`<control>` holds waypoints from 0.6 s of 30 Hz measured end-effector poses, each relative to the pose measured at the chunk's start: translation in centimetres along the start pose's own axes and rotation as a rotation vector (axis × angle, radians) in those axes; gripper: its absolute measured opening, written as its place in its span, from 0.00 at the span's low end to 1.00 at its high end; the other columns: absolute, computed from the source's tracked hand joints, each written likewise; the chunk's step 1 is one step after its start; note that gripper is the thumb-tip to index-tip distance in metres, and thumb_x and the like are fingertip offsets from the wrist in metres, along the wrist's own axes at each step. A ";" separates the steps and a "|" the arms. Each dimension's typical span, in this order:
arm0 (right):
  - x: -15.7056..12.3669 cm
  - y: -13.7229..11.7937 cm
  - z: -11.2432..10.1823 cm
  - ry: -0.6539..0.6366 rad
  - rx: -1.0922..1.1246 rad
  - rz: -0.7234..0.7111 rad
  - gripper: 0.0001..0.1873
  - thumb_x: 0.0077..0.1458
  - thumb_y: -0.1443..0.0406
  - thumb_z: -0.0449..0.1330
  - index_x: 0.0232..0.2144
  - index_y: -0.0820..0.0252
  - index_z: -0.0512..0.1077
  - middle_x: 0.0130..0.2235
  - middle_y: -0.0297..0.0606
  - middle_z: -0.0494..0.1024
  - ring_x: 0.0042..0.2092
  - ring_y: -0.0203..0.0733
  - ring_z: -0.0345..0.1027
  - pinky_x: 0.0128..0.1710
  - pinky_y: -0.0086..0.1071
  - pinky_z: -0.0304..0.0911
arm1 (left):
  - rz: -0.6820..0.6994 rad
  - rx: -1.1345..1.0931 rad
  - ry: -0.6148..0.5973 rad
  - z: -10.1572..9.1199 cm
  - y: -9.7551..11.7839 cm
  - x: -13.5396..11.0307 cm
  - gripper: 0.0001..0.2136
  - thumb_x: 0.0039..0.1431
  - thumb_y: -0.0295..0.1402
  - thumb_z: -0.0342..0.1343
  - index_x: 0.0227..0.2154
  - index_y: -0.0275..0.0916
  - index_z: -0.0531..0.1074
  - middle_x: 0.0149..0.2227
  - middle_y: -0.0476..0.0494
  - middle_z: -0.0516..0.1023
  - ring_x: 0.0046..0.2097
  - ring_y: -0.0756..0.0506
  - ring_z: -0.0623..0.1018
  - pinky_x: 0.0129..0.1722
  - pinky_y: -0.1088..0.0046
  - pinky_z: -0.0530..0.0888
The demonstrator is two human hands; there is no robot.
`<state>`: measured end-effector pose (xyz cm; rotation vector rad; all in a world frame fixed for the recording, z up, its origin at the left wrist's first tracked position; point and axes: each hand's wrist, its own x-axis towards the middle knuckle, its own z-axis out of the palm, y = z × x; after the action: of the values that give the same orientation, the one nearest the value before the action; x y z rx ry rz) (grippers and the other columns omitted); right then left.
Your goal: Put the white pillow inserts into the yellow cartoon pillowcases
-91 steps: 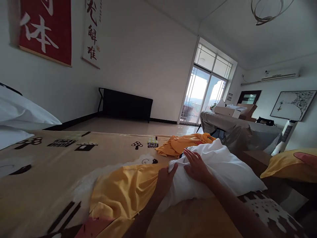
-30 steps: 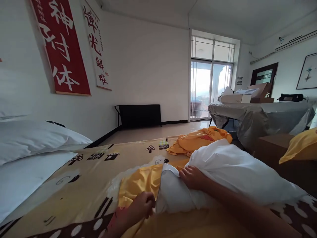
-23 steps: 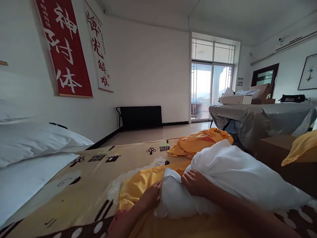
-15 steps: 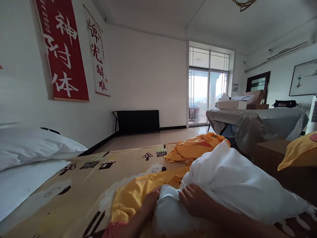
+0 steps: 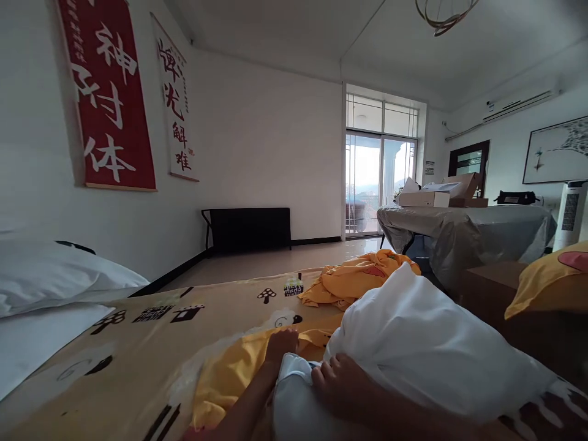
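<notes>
A plump white pillow (image 5: 413, 343) lies at the front right, with one corner sticking up and another part bulging toward me. My right hand (image 5: 337, 380) is closed, its fingers curled over the edge of this white bulge. Just left of it, my left hand (image 5: 281, 344) forms a closed grip at the yellow cloth (image 5: 227, 373), which looks like a pillowcase and spreads out on both sides of that wrist. The fingertips of both hands are partly hidden. Beneath everything is a beige bedsheet (image 5: 184, 343) printed with sheep, mushrooms and houses.
Crumpled orange-yellow cloth (image 5: 353, 278) lies at the bed's far edge. White pillows (image 5: 59, 278) are stacked at left. To the right are a cardboard box (image 5: 491, 294), a yellow pillow (image 5: 551, 275) and a plastic-covered table (image 5: 459, 223) bearing boxes. A black folded panel (image 5: 248, 229) leans on the wall.
My left hand has risen slightly and moved away from the white edge, its fingers now curled tighter. My right hand keeps hold of the pillow. The view has shifted slightly.
</notes>
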<state>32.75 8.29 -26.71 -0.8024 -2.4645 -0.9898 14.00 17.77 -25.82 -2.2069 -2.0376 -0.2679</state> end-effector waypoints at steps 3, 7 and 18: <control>0.7 0.3 0.4 -0.072 0.053 0.005 0.02 0.54 0.69 0.53 0.29 0.59 0.62 0.26 0.36 0.73 0.25 0.41 0.67 0.23 0.33 0.52 | -0.040 -0.048 0.002 -1.5 -0.8 0.2 0.11 0.61 0.37 0.49 0.39 0.34 0.71 0.37 0.43 0.75 0.40 0.46 0.75 0.41 0.63 0.73; 2.7 1.0 0.6 -0.211 0.171 -0.012 0.07 0.56 0.69 0.50 0.30 0.62 0.67 0.26 0.40 0.77 0.25 0.42 0.71 0.23 0.32 0.57 | -0.007 -0.107 -0.023 -4.0 -1.4 0.0 0.08 0.59 0.34 0.51 0.34 0.35 0.72 0.34 0.46 0.76 0.38 0.48 0.75 0.38 0.69 0.71; 7.4 0.8 2.7 -0.524 0.245 -0.008 0.12 0.56 0.69 0.51 0.35 0.63 0.75 0.32 0.49 0.79 0.35 0.51 0.76 0.31 0.42 0.70 | 0.134 0.206 0.124 -8.2 1.3 -4.7 0.16 0.56 0.20 0.40 0.39 0.32 0.72 0.40 0.32 0.75 0.45 0.36 0.74 0.42 0.60 0.67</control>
<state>27.21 13.40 -24.38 -1.0733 -2.9478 -0.5018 14.57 11.32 -18.82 -2.1319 -1.7604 -0.1672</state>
